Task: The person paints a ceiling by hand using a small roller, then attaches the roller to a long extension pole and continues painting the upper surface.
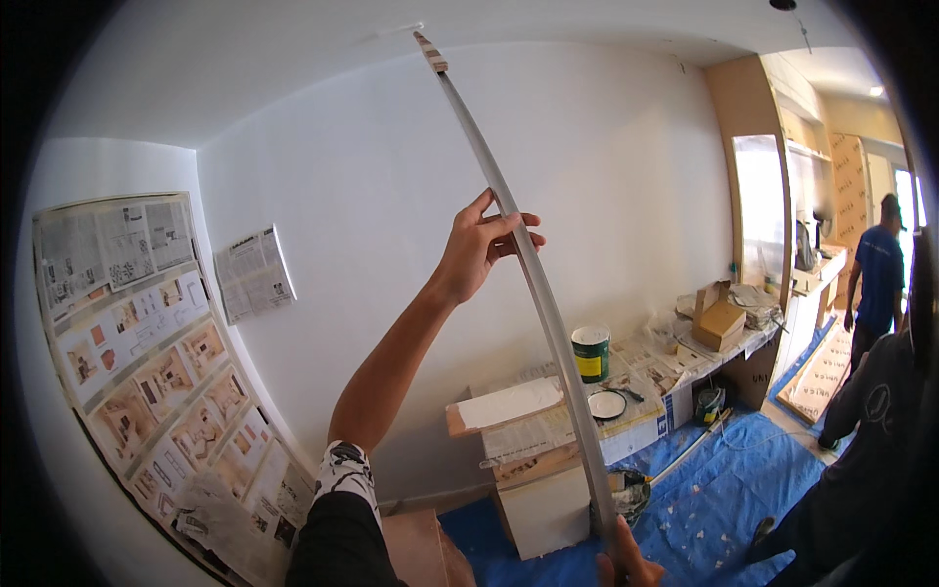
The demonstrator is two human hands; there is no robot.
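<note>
A long flat-sided grey pole (533, 274) slants up from the lower middle of the head view to just below the ceiling. At its top end sits a narrow tapered piece (430, 54) in tan and reddish brown; I cannot tell its kind. Raised at mid-height, my left hand (476, 245) holds the pole's upper half, with thumb and fingers round it. My right hand (631, 565) grips the lower end at the bottom edge of the view, partly cut off. Close to the pole's tip, the ceiling bears a whiter patch (401, 30).
Paper-covered cabinets (548, 519) bear a green paint tin (591, 354), a round lid (606, 404) and a cardboard box (719, 318). Blue sheeting (729, 479) covers the floor, with a long-handled roller lying there. Two people (877, 274) stand at the right. Newspaper and printed sheets (147, 323) cover the left wall.
</note>
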